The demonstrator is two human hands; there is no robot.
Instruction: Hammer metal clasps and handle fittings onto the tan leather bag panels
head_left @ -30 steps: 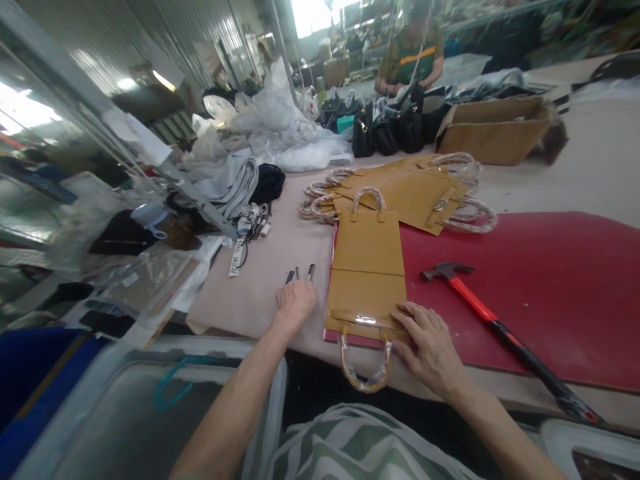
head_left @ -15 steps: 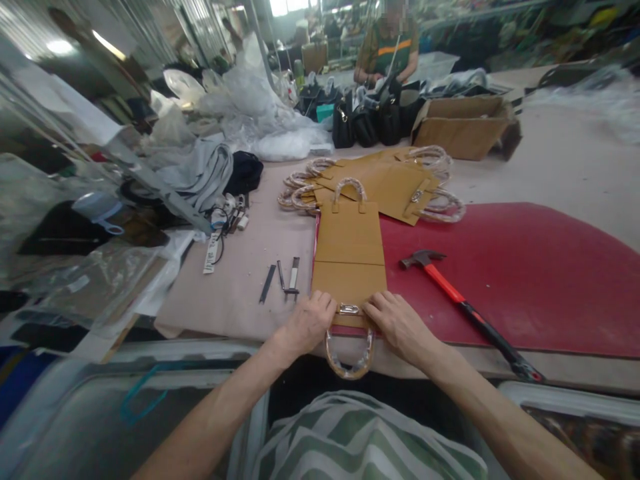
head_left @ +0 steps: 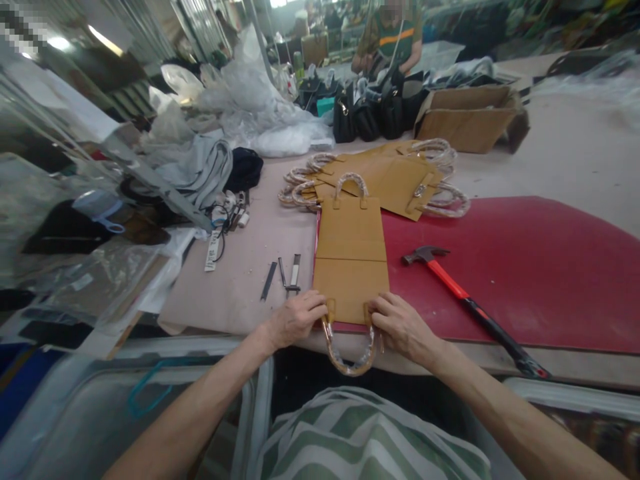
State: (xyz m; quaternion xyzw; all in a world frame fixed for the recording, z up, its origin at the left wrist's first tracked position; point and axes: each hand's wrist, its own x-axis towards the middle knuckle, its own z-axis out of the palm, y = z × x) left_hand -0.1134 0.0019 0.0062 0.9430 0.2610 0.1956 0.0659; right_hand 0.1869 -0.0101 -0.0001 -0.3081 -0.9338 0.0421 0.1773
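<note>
A tan bag panel (head_left: 351, 280) lies flat before me, a crease across its middle and a plastic-wrapped handle at each end. The near handle (head_left: 349, 369) hangs past the table edge. My left hand (head_left: 299, 317) pinches the panel's near left corner, by one handle base. At the opposite corner my right hand (head_left: 400, 327) has its fingers closed by the other base, and a thin strip shows below them. No metal clasp is visible on the panel. A claw hammer (head_left: 460, 293) with a red and black grip rests to the right.
Several more tan bag panels (head_left: 377, 175) lie piled beyond. Small metal tools (head_left: 294, 273) are on the left of the table. A red mat (head_left: 525, 267) extends rightward. Black bags (head_left: 367, 117) and a cardboard box (head_left: 465, 119) stand farther back, near a person (head_left: 393, 43).
The metal clasp seen between my hands before is now out of sight, and both near handle bases show. My hands have shifted slightly outward to the corners.
</note>
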